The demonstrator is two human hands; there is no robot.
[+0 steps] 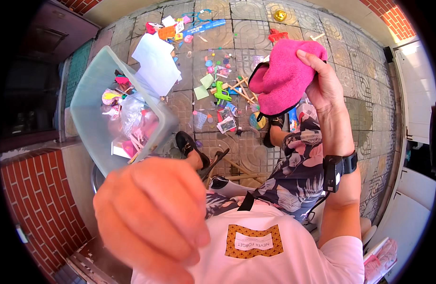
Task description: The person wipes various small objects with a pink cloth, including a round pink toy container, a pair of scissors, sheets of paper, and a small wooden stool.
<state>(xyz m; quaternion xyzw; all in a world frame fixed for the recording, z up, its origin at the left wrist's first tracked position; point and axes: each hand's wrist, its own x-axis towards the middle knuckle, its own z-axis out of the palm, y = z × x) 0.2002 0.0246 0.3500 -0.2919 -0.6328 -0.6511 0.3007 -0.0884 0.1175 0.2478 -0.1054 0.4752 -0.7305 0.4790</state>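
My right hand [322,78] holds up a pink cloth [287,76] with black edging, its thumb pressed on the upper right part. The cloth hangs in folds above my knee. Close to the camera, my left hand [154,213] is large and blurred with curled fingers; whether anything is inside it cannot be told. Beyond it stands a translucent plastic bin [97,117], with crumpled plastic bags [132,110] and mixed small items inside. On the paving between the bin and the cloth lie a green toy gun [222,92], several wooden sticks [241,90] and green paper squares [201,92].
White paper sheets [155,65] lie beside the bin. Farther off are a blue package [205,27], an orange item [166,32], a red plastic item [277,35] and a gold ball [280,15]. A round, colourful disc [257,120] lies near my shoe [191,147]. White cabinets [416,92] line the right side.
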